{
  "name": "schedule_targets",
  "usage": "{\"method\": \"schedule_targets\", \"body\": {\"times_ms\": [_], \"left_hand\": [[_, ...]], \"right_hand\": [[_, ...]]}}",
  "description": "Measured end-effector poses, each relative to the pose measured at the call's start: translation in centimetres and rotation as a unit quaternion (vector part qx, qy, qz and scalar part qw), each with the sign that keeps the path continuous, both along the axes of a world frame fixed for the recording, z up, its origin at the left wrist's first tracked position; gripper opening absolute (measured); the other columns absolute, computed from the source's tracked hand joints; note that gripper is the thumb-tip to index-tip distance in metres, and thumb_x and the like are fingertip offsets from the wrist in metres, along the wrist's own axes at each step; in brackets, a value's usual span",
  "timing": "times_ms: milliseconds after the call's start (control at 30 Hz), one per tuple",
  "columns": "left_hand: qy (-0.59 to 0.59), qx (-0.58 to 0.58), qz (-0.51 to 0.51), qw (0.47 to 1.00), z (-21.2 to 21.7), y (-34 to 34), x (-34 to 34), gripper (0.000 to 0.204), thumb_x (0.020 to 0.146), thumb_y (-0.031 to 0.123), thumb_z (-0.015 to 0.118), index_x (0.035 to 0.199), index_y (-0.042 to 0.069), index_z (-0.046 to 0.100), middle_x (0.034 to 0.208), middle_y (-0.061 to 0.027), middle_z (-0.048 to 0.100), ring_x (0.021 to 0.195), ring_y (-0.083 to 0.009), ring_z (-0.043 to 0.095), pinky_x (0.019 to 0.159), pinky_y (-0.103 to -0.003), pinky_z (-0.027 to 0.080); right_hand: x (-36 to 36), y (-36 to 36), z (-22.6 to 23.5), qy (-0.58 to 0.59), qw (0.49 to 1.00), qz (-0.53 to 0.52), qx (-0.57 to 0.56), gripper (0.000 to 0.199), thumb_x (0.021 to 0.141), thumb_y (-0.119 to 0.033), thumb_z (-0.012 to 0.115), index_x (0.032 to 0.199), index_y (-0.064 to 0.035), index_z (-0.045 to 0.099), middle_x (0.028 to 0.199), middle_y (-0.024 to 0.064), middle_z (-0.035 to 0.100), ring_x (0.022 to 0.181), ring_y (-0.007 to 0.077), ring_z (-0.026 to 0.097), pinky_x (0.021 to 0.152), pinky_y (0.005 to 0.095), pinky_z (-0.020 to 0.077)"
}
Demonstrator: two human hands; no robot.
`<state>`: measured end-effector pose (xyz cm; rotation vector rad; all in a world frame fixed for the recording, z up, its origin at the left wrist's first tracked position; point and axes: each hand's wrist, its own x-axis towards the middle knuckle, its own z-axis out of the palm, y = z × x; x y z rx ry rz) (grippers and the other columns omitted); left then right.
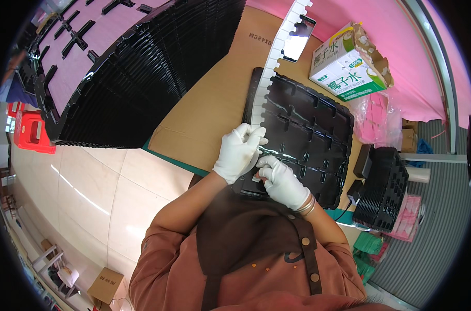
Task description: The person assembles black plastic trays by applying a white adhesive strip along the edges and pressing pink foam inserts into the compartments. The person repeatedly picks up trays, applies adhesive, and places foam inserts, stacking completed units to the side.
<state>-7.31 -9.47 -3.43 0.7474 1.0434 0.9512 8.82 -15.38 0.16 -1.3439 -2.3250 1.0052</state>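
1. Left hand (239, 151), white glove, is pinching the lower end of a long white notched strip (277, 57) w/ curled fingers.
2. Right hand (280, 180), also gloved, is pinching a small piece at the strip's end, just beside left.
3. Strip is running up along left edge of black compartment tray (318, 135).
4. Tray is lying on cardboard sheet (209, 114); big stack of black trays (137, 78) is sitting to the left.

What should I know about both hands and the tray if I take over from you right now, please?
Left hand: gloved, fingers pinching the white notched strip at the black tray's left edge.
Right hand: gloved, holding a small piece at the tray's near edge; too small to identify.
Tray lies on the cardboard sheet.
Tray pockets look empty.
Tall tray stack stands left, smaller stack right.
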Motion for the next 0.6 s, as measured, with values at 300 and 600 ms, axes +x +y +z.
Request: {"method": "schedule_targets", "body": {"times_ms": [300,600], "left_hand": [[0.002,0.005,0.013,1.000,0.01,-0.13,0.20,0.019,0.095,0.020,0.065,0.097,0.000,0.064,0.092,-0.0080,0.069,0.087,-0.0146,0.070,0.062,-0.024,0.049],[0.010,-0.001,0.009,1.000,0.27,-0.06,0.17,0.020,0.095,0.020,0.065,0.097,0.001,0.064,0.092,-0.0074,0.069,0.088,-0.0147,0.070,0.066,-0.025,0.050]], "right_hand": [[-0.04,-0.20,0.65,-0.020,1.000,0.012,0.008,0.026,0.071,0.007,0.058,0.095,0.0007,0.067,0.112,0.0148,0.056,0.094,0.0319,0.061,0.083,0.0372,0.0528],[-0.09,-0.44,0.49,-0.024,1.000,0.014,0.013,0.020,0.073,0.003,0.063,0.092,0.0000,0.065,0.112,0.0147,0.056,0.095,0.0343,0.061,0.082,0.0402,0.0524]]}}
